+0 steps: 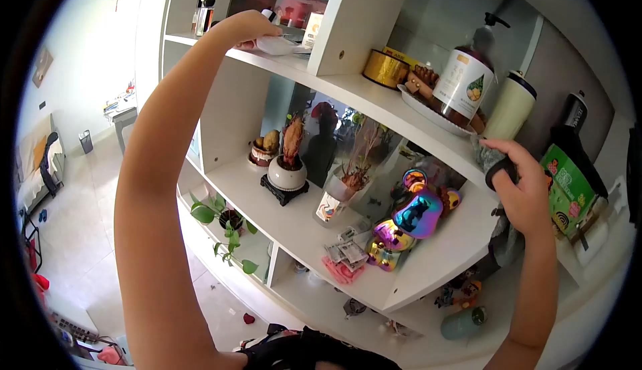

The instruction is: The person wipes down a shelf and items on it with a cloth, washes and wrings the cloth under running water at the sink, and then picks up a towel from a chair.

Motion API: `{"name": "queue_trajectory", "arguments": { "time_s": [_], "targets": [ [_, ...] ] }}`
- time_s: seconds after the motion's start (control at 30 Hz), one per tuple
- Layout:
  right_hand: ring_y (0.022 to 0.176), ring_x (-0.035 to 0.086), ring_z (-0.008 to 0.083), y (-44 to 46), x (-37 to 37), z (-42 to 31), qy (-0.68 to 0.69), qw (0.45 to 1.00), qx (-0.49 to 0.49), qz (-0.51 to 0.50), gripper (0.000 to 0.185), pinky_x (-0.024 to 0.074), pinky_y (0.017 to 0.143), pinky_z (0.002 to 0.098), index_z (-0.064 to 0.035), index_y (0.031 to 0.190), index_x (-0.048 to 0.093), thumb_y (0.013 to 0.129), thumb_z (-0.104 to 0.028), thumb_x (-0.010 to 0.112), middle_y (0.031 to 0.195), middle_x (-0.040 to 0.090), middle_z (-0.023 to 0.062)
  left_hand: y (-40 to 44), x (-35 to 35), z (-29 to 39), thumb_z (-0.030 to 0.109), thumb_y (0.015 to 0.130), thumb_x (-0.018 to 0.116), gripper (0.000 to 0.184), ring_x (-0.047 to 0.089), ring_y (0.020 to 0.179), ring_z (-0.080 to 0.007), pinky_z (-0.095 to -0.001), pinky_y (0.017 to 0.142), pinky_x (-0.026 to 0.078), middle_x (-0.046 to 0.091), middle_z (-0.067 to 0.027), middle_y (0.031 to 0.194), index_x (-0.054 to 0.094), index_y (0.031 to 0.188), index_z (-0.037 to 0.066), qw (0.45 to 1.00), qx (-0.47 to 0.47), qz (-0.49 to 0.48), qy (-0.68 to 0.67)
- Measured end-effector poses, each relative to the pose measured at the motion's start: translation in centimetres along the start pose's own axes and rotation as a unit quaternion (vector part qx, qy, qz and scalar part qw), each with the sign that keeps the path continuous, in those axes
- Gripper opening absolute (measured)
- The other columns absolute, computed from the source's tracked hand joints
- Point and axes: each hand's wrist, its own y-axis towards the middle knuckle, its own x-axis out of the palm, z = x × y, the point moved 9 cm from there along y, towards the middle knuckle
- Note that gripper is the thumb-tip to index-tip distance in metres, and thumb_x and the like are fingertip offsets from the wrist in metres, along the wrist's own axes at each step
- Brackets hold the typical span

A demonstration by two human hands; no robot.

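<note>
Grey cloth (484,155), bunched in the clenched right hand (525,193) near the pale tumbler (512,106) at the upper shelf's end (461,148), is best kept gathered, clear of the tumbler; the left hand (242,28), its grip unclear, touches a white item (281,46).

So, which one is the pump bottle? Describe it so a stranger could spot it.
On the white shelving unit, find the upper shelf near the person's right hand. The pump bottle stands there beside a pale tumbler; its black pump head and white label set it apart.
</note>
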Motion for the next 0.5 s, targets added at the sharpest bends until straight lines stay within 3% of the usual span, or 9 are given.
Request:
{"name": "queue_trajectory", "arguments": {
  "time_s": [0.1, 0.2, 0.23, 0.27, 0.33, 0.4, 0.47, 0.5],
  "targets": [
    [0.09, 0.056, 0.0166, 0.0, -0.1, -0.1, 0.003, 1.0, -0.01, 0.002, 0.032, 0.0425, 0.081, 0.027, 0.0005, 0.103, 0.058, 0.073, -0.001, 0.046, 0.098, 0.061, 0.0118, 0.0, 0.2, 1.2, 0.039, 0.078, 0.06, 0.034, 0.044, 0.043, -0.0117, -0.0243, 0.037, 0.036, 0.052, -0.0006, 0.059, 0.066, 0.088, 0.008, 0.991, 0.064, 0.018, 0.118],
    [0.087, 0.057, 0.0157, -0.2, -0.2, 0.1, 0.016, 1.0, -0.001, 0.007, 0.032, 0.0431, 0.079, 0.0264, -0.0005, 0.103, 0.058, 0.074, -0.001, 0.047, 0.096, 0.061, 0.011, -2.0, -1.3, 4.2, 0.039, 0.079, 0.054, 0.032, 0.061, 0.067, -0.0235, -0.032, 0.059, 0.048, 0.062, -0.0068, 0.071, 0.065, 0.076, 0.009, 0.926, 0.195, 0.18, 0.268],
    [0.085, 0.057, 0.0153, -0.3, -0.2, 0.2, 0.024, 1.0, 0.003, 0.009, 0.031, 0.0435, 0.078, 0.0263, -0.001, 0.103, 0.058, 0.074, -0.002, 0.047, 0.094, 0.062, 0.0106, -5.2, -2.8, 5.9, 0.034, 0.079, 0.053, 0.025, 0.06, 0.073, -0.0273, -0.0352, 0.067, 0.048, 0.064, -0.0074, 0.078, 0.065, 0.081, 0.012, 0.911, 0.189, 0.287, 0.229],
    [0.085, 0.057, 0.0153, -0.2, -0.4, 0.2, 0.025, 1.0, 0.004, 0.011, 0.031, 0.0435, 0.078, 0.0263, -0.001, 0.103, 0.058, 0.074, -0.002, 0.047, 0.094, 0.062, 0.0106, -6.9, -2.7, 7.3, 0.034, 0.079, 0.053, 0.025, 0.06, 0.073, -0.0273, -0.0352, 0.067, 0.048, 0.064, -0.0074, 0.078, 0.065, 0.081, 0.012, 0.91, 0.192, 0.287, 0.23],
    [0.083, 0.057, 0.0148, -0.1, -0.3, 0.1, -0.008, 1.0, 0.008, -0.004, 0.031, 0.044, 0.077, 0.0263, -0.0014, 0.103, 0.058, 0.074, -0.003, 0.048, 0.094, 0.062, 0.0102, -12.3, -4.4, 10.8, 0.03, 0.079, 0.053, 0.021, 0.06, 0.078, -0.0291, -0.0379, 0.07, 0.048, 0.064, -0.0065, 0.08, 0.064, 0.087, 0.015, 0.85, 0.325, 0.412, 0.057],
    [0.082, 0.057, 0.0147, -0.1, -0.2, 0.3, 0.001, 1.0, 0.005, -0.001, 0.031, 0.0441, 0.076, 0.0263, -0.0018, 0.103, 0.058, 0.074, -0.003, 0.048, 0.093, 0.062, 0.0102, -15.1, -1.9, 15.0, 0.023, 0.082, 0.054, 0.017, 0.061, 0.072, -0.0274, -0.0336, 0.063, 0.048, 0.064, -0.0079, 0.082, 0.063, 0.09, 0.011, 0.797, 0.471, 0.374, 0.054],
    [0.081, 0.057, 0.0146, -0.2, -0.2, 0.3, 0.008, 1.0, 0.0, 0.003, 0.031, 0.0443, 0.075, 0.0264, -0.0021, 0.103, 0.058, 0.074, -0.004, 0.048, 0.093, 0.062, 0.0101, -14.8, 3.0, 18.8, 0.027, 0.079, 0.053, 0.018, 0.06, 0.083, -0.0301, -0.0402, 0.072, 0.048, 0.064, -0.0083, 0.082, 0.064, 0.089, 0.016, 0.842, 0.456, 0.252, 0.14],
    [0.081, 0.057, 0.0146, -0.2, -0.2, 0.2, 0.009, 1.0, -0.005, 0.005, 0.031, 0.0443, 0.075, 0.0263, -0.0025, 0.103, 0.058, 0.074, -0.004, 0.049, 0.092, 0.062, 0.0103, -14.0, 5.3, 20.3, 0.025, 0.079, 0.053, 0.02, 0.059, 0.085, -0.0305, -0.0401, 0.073, 0.048, 0.064, -0.0096, 0.086, 0.064, 0.091, 0.014, 0.835, 0.474, 0.214, 0.182]
  ]
}}
